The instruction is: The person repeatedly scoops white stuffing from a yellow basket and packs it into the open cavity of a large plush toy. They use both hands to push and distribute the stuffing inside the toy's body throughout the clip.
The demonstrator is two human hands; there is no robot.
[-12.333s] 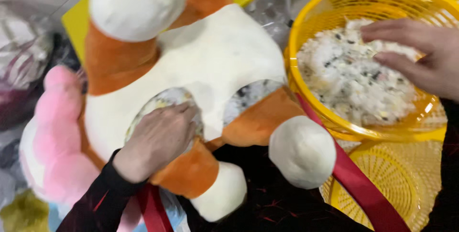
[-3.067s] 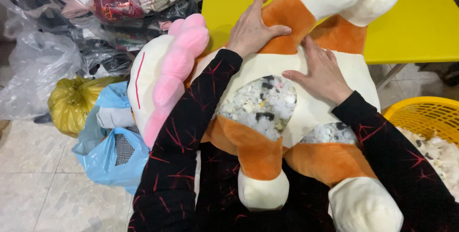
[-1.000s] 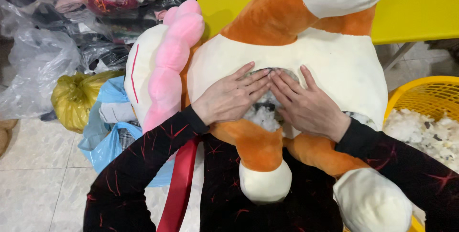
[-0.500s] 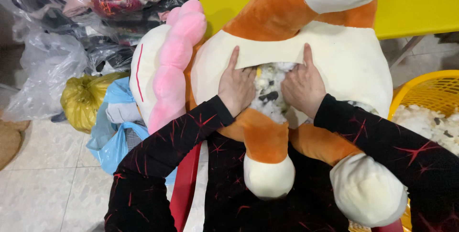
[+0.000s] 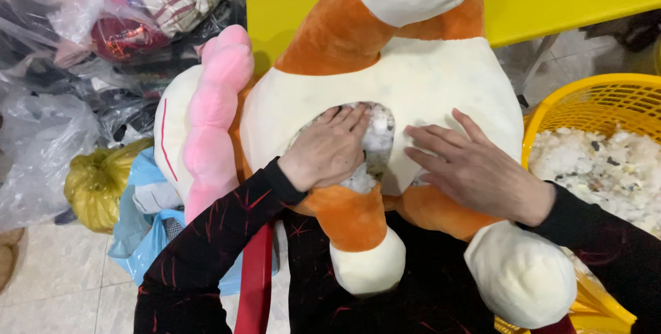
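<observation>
Plush toy [image 5: 441, 86] is laid belly up, long axis 12 to 6 o'clock, legs toward 6. Left hand [image 5: 329, 149] is pressed, fingers together, into stuffing [image 5: 377, 142]; right hand [image 5: 475, 169] is spread flat at 3 o'clock.

The plush toy [image 5: 427, 79] and yellow basket [image 5: 599, 100] run past the frame's edges.
</observation>
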